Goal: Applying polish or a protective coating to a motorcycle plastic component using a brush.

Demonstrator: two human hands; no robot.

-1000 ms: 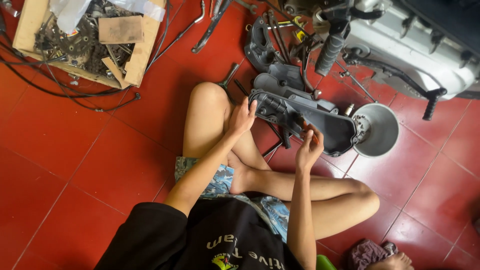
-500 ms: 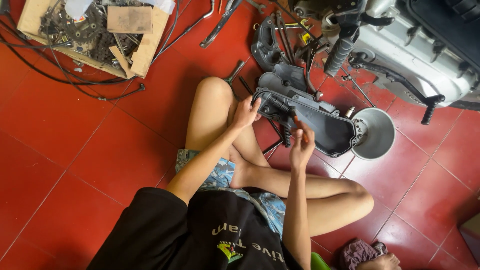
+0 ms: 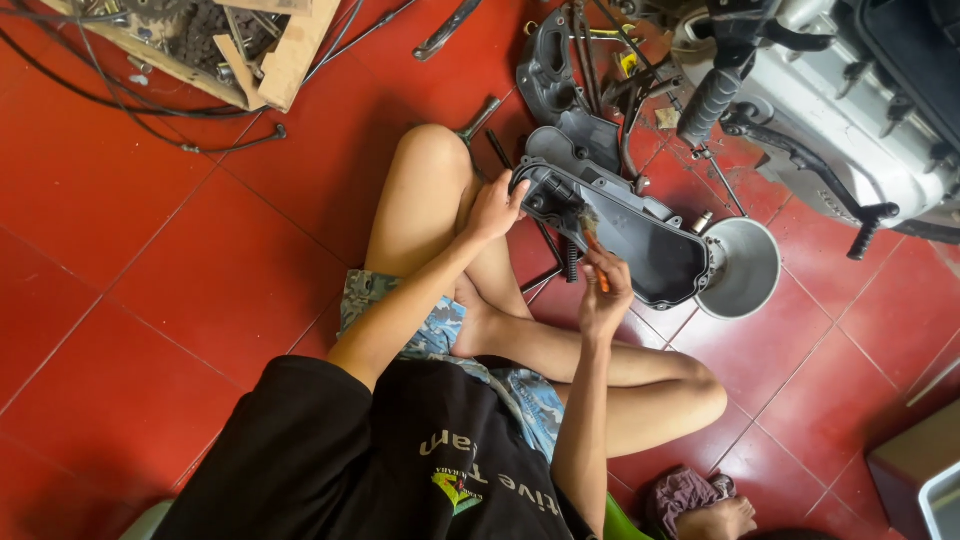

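A person sat cross-legged on a red tiled floor [image 3: 150, 260], brushing a dark engine side cover [image 3: 625, 225].

Nearest the camera were the black shirt [image 3: 400, 460] and patterned shorts [image 3: 400, 310], with a crumpled purple rag [image 3: 685, 495] by the right knee. The right hand [image 3: 605, 295] was closed around a small brush [image 3: 590, 240] with an orange handle, its bristles touching the inner face of the cover. The left hand [image 3: 495, 208] gripped the cover's near rim, fingers curled over the edge, holding it just above the shins. A grey metal funnel [image 3: 742, 268] lay just beside the cover's far end. Beyond stood a silver motor scooter [image 3: 850, 90], and far left a wooden crate [image 3: 270, 50] of metal parts with black cables [image 3: 90, 85] trailing near it.
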